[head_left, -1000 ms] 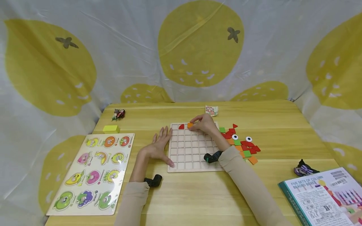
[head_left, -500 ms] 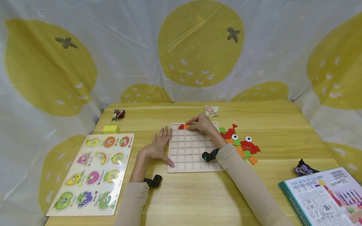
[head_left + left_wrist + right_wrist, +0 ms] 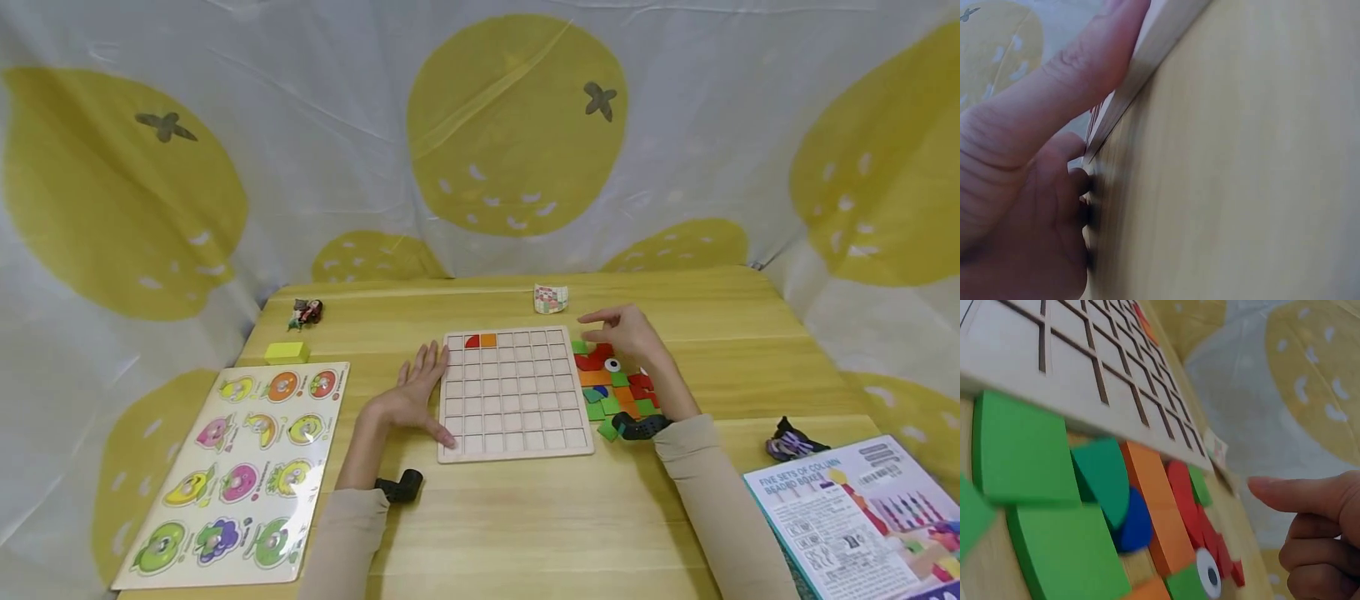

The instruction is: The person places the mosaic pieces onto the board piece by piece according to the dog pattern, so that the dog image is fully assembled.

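A pale wooden grid board [image 3: 516, 392] lies mid-table. In its top row sit a red quarter-circle tile [image 3: 472, 341] and, right beside it, an orange square tile [image 3: 489, 340]. My left hand [image 3: 408, 406] rests along the board's left side with fingers spread, the thumb lying on the near left corner; the left wrist view shows that thumb on the edge. Over the far end of the coloured tiles hovers my right hand [image 3: 628, 335], index finger and thumb apart with nothing between them. Below it are green tiles [image 3: 1025, 450], orange tiles [image 3: 1159, 512] and red tiles [image 3: 1184, 500].
A fruit peg puzzle [image 3: 247, 475] lies at the left, with a yellow block [image 3: 287, 353] and small figures [image 3: 306, 313] beyond it. At the back is a small patterned card [image 3: 551, 299]. A boxed toy set [image 3: 855, 508] and a dark purple item [image 3: 793, 442] occupy the right.
My right hand set the orange square down beside the red quarter-circle, let go and moved right over the loose tiles. The left hand stays at the board's edge. The head view shifted slightly.
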`<act>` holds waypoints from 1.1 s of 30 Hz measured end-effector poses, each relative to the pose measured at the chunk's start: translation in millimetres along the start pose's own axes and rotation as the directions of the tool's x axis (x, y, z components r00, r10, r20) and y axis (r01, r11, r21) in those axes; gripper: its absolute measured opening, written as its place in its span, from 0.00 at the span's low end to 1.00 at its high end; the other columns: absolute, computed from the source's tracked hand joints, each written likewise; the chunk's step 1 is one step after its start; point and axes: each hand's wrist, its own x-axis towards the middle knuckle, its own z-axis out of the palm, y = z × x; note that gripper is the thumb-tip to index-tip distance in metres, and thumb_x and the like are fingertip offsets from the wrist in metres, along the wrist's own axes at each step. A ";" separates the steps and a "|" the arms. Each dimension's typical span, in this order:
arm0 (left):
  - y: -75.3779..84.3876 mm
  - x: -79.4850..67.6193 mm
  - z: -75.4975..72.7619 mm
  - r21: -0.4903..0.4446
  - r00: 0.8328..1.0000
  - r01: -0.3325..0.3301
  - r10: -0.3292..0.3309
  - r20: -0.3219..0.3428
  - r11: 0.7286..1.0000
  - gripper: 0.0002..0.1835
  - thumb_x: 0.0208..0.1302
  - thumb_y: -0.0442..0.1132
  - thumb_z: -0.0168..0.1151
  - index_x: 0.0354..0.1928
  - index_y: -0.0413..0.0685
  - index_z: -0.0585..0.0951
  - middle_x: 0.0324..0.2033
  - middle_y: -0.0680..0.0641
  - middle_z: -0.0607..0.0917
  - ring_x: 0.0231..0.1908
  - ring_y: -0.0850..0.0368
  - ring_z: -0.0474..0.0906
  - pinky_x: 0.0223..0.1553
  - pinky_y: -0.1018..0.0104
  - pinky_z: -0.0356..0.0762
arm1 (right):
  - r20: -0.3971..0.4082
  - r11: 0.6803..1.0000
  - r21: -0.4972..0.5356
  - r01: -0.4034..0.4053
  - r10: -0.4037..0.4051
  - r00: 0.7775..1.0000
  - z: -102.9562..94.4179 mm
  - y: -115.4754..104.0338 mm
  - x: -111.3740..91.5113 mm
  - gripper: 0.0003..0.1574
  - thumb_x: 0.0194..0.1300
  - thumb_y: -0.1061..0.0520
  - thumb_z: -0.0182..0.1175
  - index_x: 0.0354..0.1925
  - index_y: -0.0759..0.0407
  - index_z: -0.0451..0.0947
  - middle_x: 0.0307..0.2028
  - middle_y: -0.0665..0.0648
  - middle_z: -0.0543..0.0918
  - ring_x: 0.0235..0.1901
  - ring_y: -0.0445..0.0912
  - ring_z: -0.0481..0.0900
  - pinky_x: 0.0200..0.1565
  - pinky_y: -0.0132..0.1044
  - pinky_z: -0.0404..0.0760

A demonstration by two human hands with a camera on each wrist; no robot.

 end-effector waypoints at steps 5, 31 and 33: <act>-4.7 -0.5 -1.3 0.000 1.000 -0.004 0.004 -0.006 1.000 0.81 0.30 0.60 0.81 0.76 0.47 0.30 0.74 0.38 0.24 0.74 0.41 0.18 0.73 0.39 0.22 | -0.033 0.994 -0.060 -0.095 0.093 0.995 -24.8 20.4 -9.3 0.20 0.62 0.53 0.65 0.53 0.56 0.82 0.13 0.47 0.60 0.15 0.44 0.57 0.20 0.34 0.60; -2.7 0.8 1.5 0.000 1.000 0.002 -0.002 0.000 1.000 0.81 0.30 0.59 0.81 0.76 0.48 0.31 0.74 0.39 0.24 0.74 0.42 0.17 0.73 0.39 0.23 | -0.086 0.970 -0.193 -0.148 0.133 0.987 -16.3 25.6 0.9 0.19 0.64 0.47 0.63 0.43 0.60 0.86 0.37 0.62 0.82 0.34 0.51 0.71 0.31 0.34 0.69; -3.0 0.3 1.7 0.001 1.000 0.006 -0.006 0.000 1.000 0.81 0.30 0.59 0.81 0.76 0.48 0.31 0.74 0.39 0.24 0.74 0.42 0.17 0.73 0.40 0.23 | -0.073 0.972 -0.204 -0.115 0.102 0.992 -15.7 25.7 0.9 0.16 0.62 0.50 0.65 0.43 0.58 0.86 0.27 0.58 0.77 0.27 0.50 0.68 0.27 0.34 0.67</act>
